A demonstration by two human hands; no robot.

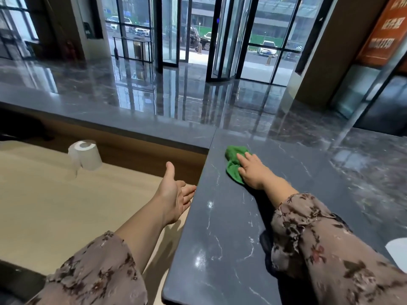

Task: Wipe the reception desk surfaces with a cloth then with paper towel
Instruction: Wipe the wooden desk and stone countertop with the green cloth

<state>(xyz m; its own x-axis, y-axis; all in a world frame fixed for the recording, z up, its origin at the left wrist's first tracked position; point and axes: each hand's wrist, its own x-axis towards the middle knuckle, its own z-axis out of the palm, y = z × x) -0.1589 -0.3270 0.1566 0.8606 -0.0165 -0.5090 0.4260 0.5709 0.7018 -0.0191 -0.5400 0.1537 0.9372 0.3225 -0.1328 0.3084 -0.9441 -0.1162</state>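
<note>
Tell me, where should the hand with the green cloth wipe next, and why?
Probably back toward the body: the right hand presses the cloth flat at the far end of the dark counter, and a long stretch of it lies nearer.

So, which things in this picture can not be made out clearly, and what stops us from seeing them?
Head view only.
- Green cloth: the part under the right hand is hidden.
- White object: cut off by the right frame edge, so unidentifiable.
- Orange sign: writing blurred and cropped by the frame.
- Left hand: whether it touches the edge of the dark counter is unclear.
</note>
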